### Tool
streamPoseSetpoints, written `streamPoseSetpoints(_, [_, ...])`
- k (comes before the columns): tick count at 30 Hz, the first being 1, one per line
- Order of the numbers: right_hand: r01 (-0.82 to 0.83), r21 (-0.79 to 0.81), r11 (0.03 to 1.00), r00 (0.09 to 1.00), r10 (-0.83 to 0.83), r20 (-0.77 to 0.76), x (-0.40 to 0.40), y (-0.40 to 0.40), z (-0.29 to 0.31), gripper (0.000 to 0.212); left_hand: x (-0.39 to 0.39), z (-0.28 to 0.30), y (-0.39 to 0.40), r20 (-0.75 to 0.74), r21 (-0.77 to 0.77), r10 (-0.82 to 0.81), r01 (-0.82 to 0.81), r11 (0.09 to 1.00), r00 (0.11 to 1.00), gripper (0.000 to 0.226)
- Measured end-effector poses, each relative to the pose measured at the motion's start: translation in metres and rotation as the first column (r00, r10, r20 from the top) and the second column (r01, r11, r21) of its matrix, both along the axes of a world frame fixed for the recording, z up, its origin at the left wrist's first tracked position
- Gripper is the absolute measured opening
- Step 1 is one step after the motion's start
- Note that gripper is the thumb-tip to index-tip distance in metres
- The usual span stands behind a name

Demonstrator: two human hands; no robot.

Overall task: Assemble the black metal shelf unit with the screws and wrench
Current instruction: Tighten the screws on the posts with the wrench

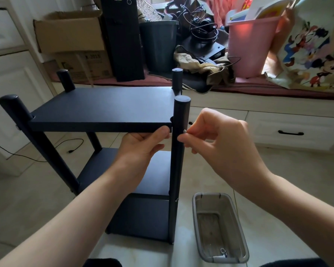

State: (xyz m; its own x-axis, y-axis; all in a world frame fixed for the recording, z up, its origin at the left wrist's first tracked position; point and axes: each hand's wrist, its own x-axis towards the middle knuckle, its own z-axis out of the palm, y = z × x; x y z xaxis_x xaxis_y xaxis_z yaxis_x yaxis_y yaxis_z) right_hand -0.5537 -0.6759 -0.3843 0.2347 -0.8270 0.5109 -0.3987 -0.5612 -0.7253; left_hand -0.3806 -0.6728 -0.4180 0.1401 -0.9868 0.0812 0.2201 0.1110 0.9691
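The black metal shelf unit with round posts (102, 110) stood upright on the pale tiled floor (278, 170). The left hand (143, 145) gripped the front edge of its top shelf from below, thumb against the edge beside the near right post (178, 151). The right hand (216, 135) pinched a small silver screw (184, 131) between thumb and forefinger, its tip at the side of that post. A clear plastic rectangular tray (237, 228) lay on the floor just right of the unit.
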Motion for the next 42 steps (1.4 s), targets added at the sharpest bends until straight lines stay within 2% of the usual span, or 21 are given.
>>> streamPoseSetpoints(3, [-0.001, 0.011, 1.0, 1.0, 0.001, 0.013, -0.0009, -0.0008, -0.0006, 0.022, -0.0004, -0.0002, -0.0006, 0.006, 0.001, 0.0, 0.0, 1.0, 1.0, 0.044])
streamPoseSetpoints(10, [-0.049, 0.067, 0.997, 0.995, 0.043, 0.086, 0.0, -0.0011, -0.0015, 0.02, -0.0006, 0.0009, 0.0002, 0.012, 0.007, 0.003, -0.003, 1.0, 1.0, 0.046])
streamPoseSetpoints(19, [-0.027, 0.054, 0.998, 0.995, 0.021, 0.097, 0.0045, -0.0015, -0.0001, 0.016, -0.0011, 0.0019, 0.0004, 0.021, 0.008, 0.009, -0.009, 1.0, 1.0, 0.04])
streamPoseSetpoints(35, [0.076, -0.021, 0.997, 0.997, -0.076, 0.017, 0.0055, 0.0022, -0.0014, 0.019, 0.0001, -0.0011, -0.0014, 0.03, -0.011, 0.005, -0.005, 1.0, 1.0, 0.04])
streamPoseSetpoints(42, [0.075, -0.099, 0.992, 0.997, -0.077, -0.022, -0.0002, 0.0044, -0.004, 0.012, -0.0012, -0.0005, -0.0009, 0.011, 0.001, 0.014, -0.014, 1.0, 1.0, 0.028])
